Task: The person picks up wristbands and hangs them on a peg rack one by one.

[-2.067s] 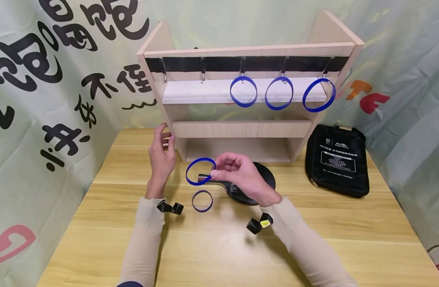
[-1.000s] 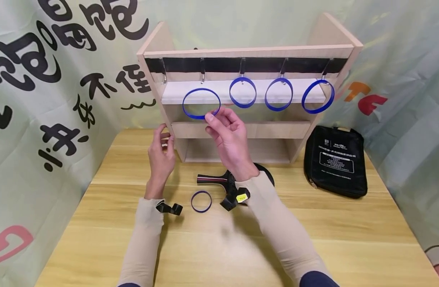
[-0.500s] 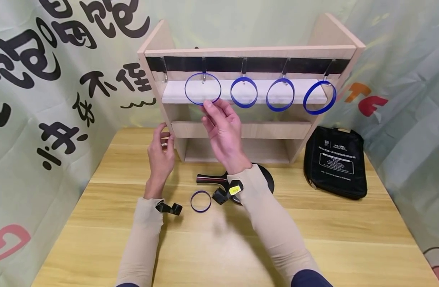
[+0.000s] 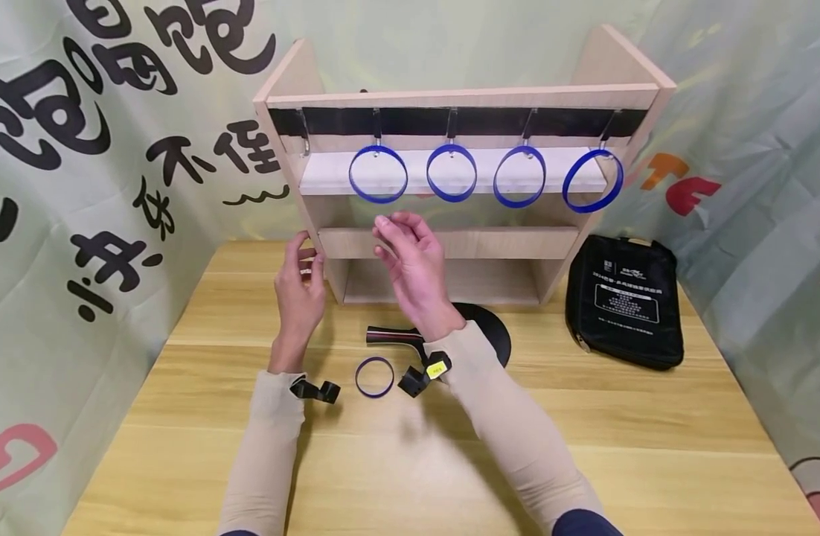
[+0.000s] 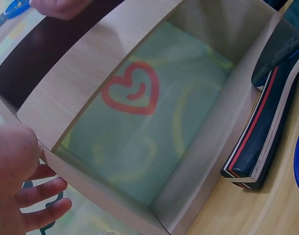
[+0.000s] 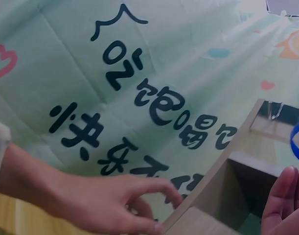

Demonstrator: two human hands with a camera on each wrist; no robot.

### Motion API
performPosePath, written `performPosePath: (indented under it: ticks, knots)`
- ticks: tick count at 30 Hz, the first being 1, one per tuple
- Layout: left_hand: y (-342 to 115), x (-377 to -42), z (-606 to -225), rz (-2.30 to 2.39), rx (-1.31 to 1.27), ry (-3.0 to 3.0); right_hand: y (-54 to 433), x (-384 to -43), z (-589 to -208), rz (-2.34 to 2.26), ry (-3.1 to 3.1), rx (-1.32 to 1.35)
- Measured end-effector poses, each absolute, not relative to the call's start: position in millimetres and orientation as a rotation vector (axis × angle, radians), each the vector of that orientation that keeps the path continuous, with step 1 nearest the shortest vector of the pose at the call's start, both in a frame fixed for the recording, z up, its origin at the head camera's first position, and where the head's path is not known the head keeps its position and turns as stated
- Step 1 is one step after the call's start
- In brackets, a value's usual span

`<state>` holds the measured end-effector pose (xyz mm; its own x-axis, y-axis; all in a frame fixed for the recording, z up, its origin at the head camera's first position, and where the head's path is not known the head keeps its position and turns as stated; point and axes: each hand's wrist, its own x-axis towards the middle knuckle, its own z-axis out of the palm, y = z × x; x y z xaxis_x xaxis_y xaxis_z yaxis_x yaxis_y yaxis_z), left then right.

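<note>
Four hooks aside, a blue ring [image 4: 378,174] hangs second from the left on the shelf's black strip [image 4: 410,121]. Just below it is my right hand [image 4: 417,272], fingers loosely bent, holding nothing and apart from the ring. Several more blue rings, one of them the middle ring [image 4: 452,173], hang to the right. At the leftmost hook [image 4: 306,141] no ring hangs. My left hand [image 4: 299,294] touches the wooden shelf's [image 4: 450,242] left side with loosely bent fingers; in the left wrist view those fingers [image 5: 44,196] lie outside the side panel. Another blue ring [image 4: 358,383] lies on the table.
A black table tennis bat [image 4: 493,335] lies before the shelf, partly behind my right wrist. To the right rests a black zip case [image 4: 624,301] on the wooden table [image 4: 356,476]. Printed cloth [image 4: 115,357] stands along the left and back.
My right hand has carried a blue ring up from above the table to the second hook from the left, let go, and dropped slightly below it. My left hand has stayed at the shelf's side.
</note>
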<state>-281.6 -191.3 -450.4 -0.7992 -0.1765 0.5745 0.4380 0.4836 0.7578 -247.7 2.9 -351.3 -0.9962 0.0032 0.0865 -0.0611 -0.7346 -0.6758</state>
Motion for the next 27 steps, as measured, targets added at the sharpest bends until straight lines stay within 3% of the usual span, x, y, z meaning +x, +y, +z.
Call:
performPosePath:
  ticks: [16, 27]
  knots:
    - [-192.3, -281.4, -452.8, -1.326, -0.206, -2.147, 30.4, -224.1, -399.8, 2.887, -1.426, 0.207]
    - [-192.4, -282.2, -450.4, -1.322, -0.213, -2.15, 38.8, -199.2, -422.8, 2.596, -1.98, 0.479]
